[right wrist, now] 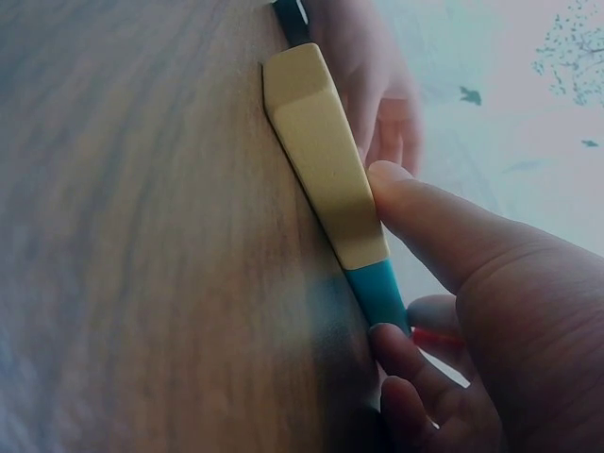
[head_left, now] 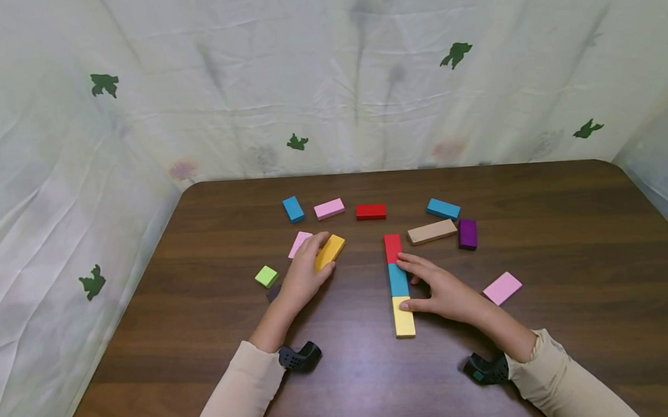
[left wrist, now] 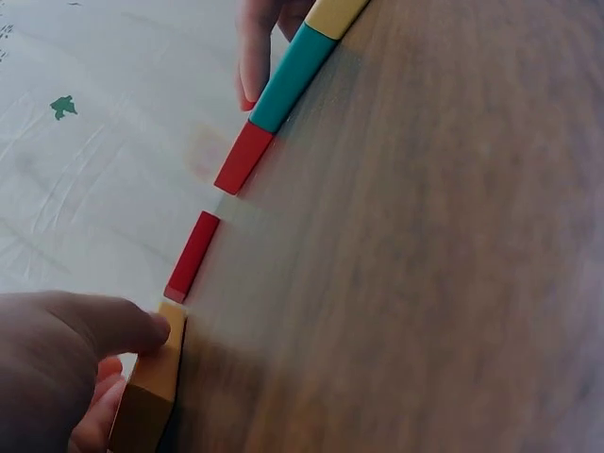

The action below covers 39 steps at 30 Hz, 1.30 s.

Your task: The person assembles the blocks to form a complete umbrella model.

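My left hand (head_left: pixel 300 276) pinches the orange block (head_left: pixel 332 251), thumb against fingers, left of the row (head_left: pixel 398 282). The row runs red, blue, yellow, with yellow nearest me. My right hand (head_left: pixel 449 294) is at the row's right side, thumb and fingers spread apart, thumb touching its yellow block (head_left: pixel 405 323), a fingertip at its red block (head_left: pixel 392 246). Farther left of the row sit a lime block (head_left: pixel 266 276) and a dark block (head_left: pixel 273 293), partly hidden. Past the row's far end lies a loose red block (head_left: pixel 371 212); right of the row, a tan block (head_left: pixel 432 231) and a purple block (head_left: pixel 467 235).
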{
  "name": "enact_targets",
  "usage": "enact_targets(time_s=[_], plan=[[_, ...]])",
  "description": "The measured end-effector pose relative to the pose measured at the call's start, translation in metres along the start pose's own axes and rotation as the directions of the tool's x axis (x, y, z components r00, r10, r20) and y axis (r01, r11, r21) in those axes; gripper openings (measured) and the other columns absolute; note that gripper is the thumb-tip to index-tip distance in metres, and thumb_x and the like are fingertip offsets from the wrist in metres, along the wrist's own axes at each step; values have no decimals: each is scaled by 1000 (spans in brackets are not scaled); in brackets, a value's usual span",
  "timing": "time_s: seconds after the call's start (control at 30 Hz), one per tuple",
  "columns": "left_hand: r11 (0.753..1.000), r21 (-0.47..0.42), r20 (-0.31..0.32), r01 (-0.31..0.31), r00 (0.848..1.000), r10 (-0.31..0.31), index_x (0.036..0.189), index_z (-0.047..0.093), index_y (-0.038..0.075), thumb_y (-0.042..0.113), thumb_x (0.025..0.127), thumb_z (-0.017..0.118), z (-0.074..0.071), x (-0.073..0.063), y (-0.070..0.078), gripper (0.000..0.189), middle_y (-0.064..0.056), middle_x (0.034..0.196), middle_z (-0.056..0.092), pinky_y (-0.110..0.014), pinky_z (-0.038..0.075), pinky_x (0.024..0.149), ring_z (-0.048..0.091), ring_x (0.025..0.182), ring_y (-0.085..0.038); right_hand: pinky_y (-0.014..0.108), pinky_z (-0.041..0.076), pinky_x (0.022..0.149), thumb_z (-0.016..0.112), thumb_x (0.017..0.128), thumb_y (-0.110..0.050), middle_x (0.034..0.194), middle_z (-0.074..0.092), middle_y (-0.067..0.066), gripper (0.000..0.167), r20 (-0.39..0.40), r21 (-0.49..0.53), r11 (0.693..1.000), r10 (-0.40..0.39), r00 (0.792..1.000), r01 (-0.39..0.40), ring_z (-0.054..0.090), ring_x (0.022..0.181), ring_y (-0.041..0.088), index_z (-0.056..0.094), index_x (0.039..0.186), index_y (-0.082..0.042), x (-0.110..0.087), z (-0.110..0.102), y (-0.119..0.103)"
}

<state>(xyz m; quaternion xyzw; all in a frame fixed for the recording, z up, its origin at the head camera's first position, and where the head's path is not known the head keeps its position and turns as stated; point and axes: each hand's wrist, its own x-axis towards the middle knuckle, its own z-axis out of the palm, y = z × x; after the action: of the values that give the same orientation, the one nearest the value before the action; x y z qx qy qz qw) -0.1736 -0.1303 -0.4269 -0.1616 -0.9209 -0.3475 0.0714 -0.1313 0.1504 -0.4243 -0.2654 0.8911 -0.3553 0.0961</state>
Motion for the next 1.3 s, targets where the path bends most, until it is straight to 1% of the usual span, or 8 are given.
enact_targets(time_s=[0.1, 0.23, 0.33, 0.5, 0.7, 0.87, 1.07, 1.3], plan=[[1000, -17, 36, -4, 999, 5, 127, 46, 1, 5, 77, 69, 0, 0, 0, 55, -13, 125, 48, -35, 38, 93, 47, 109, -23, 35, 41, 82, 64, 74, -55, 143, 26, 0, 83, -1, -2, 1000, 1, 1000, -1, 47, 96, 9, 36, 139, -12, 0, 0, 0], [1000, 11, 69, 7, 998, -8, 127, 46, 0, 11, 77, 70, -2, 0, 0, 56, -13, 124, 49, -37, 34, 96, 44, 113, -25, 35, 41, 82, 64, 74, -55, 143, 26, 0, 82, -3, 1, 1000, 3, 1000, -3, 47, 97, 9, 36, 139, -13, -1, 0, 0], [999, 39, 80, 24, 996, -27, 124, 48, -1, 14, 77, 71, -5, 0, 1, 54, -14, 120, 51, -38, 35, 94, 45, 109, -25, 35, 41, 82, 64, 74, -54, 143, 27, 0, 82, -4, 5, 1000, 2, 1000, -2, 47, 97, 9, 36, 139, -13, -1, 1, 0], [995, 79, 93, 54, 994, -61, 116, 55, 1, 18, 77, 72, -10, -2, 0, 47, -12, 108, 54, -35, 41, 84, 48, 97, -22, 35, 41, 83, 64, 74, -54, 143, 27, 0, 82, -8, 7, 1000, -4, 1000, 4, 47, 96, 9, 36, 138, -12, -1, 0, 0], [995, 87, 96, 52, 994, -60, 112, 58, 1, 15, 78, 69, -12, -1, -1, 39, -12, 103, 55, -35, 42, 80, 48, 92, -22, 36, 41, 83, 64, 74, -54, 143, 27, 0, 82, -7, 6, 1000, -10, 1000, 11, 47, 96, 9, 36, 138, -12, 0, 0, 0], [998, 67, 70, 12, 997, -17, 113, 59, 0, 11, 78, 66, -11, 0, -2, 38, -14, 104, 55, -37, 40, 82, 47, 95, -24, 36, 40, 84, 64, 74, -54, 144, 26, 1, 82, -7, 3, 1000, -14, 1000, 14, 48, 96, 9, 36, 138, -11, 0, 0, 1], [997, 52, 24, -62, 998, 61, 114, 59, 0, 8, 77, 65, -10, 2, 0, 38, -14, 106, 55, -37, 38, 85, 47, 99, -25, 36, 40, 84, 64, 74, -53, 144, 26, 1, 82, -6, 12, 1000, -14, 1000, 14, 47, 96, 9, 36, 138, -11, -1, -1, 1], [993, 56, 27, -103, 994, 101, 115, 59, 2, 5, 79, 64, -7, 9, 3, 37, -13, 106, 53, -38, 38, 85, 47, 98, -26, 36, 41, 83, 65, 74, -52, 144, 26, 0, 81, -3, 11, 1000, 0, 1000, 0, 48, 96, 10, 36, 138, -12, -1, -1, -1]])
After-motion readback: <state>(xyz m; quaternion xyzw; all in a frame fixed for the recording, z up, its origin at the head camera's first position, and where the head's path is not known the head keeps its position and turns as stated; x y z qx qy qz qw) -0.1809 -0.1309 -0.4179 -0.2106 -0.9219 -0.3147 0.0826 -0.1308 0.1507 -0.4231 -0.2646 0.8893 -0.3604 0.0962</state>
